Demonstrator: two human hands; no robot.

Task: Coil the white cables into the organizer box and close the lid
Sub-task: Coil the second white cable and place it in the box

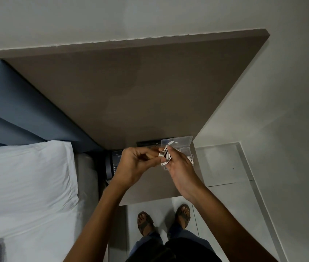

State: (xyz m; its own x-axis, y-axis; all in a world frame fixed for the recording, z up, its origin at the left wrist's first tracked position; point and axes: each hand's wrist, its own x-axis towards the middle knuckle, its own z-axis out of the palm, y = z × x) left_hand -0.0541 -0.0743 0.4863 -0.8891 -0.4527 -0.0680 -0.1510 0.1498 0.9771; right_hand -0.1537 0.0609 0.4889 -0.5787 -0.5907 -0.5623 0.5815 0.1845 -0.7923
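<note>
A white cable [166, 156] is wound into a small coil held between both hands above the bedside table. My left hand [136, 165] pinches the coil from the left, near a small plug end. My right hand [178, 169] has fingers through the loops and grips it from the right. Just behind the hands, a clear plastic organizer box [184, 148] sits at the table's right edge, its lid [178, 141] standing open against the headboard. Another white cable [191, 159] lies coiled inside the box, partly hidden by my right hand.
A brown bedside table [149, 188] holds a dark telephone [115, 163] at its left and a dark flat object [147, 143] behind the hands. A large brown headboard panel [131, 87] rises behind. A bed with a white pillow [27, 176] lies left; tiled floor is right.
</note>
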